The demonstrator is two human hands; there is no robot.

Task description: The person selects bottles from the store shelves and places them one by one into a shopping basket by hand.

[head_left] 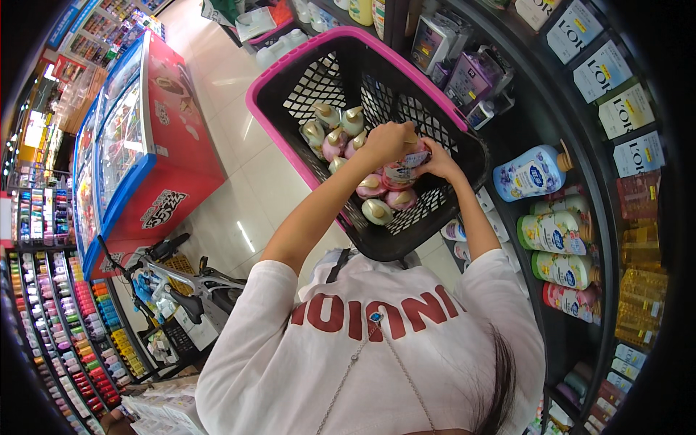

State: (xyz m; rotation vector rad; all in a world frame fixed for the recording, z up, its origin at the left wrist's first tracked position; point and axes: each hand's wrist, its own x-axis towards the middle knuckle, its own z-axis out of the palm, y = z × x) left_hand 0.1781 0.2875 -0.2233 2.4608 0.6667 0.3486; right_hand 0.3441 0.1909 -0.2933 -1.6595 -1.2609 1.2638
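Note:
A black shopping basket (449,190) with a bright pink rim stands before me, holding several pump bottles (333,143) in pink and pale green with gold tops. Among them, a pink pump bottle (401,172) is tilted between both my hands. My left hand (392,142) is closed over its upper end, hiding most of the top. Curled against the right side of that same bottle is my right hand (441,161). More gold-topped bottles (377,212) stand in the basket's near part, below my left wrist.
On the right, a dark shelf holds a blue bottle (529,172), green-and-white bottles (554,233) and boxes (596,71). A red and blue chest freezer (177,145) stands left, with a bicycle (206,286) below it. Purple packages (471,78) lie just beyond the basket's right rim.

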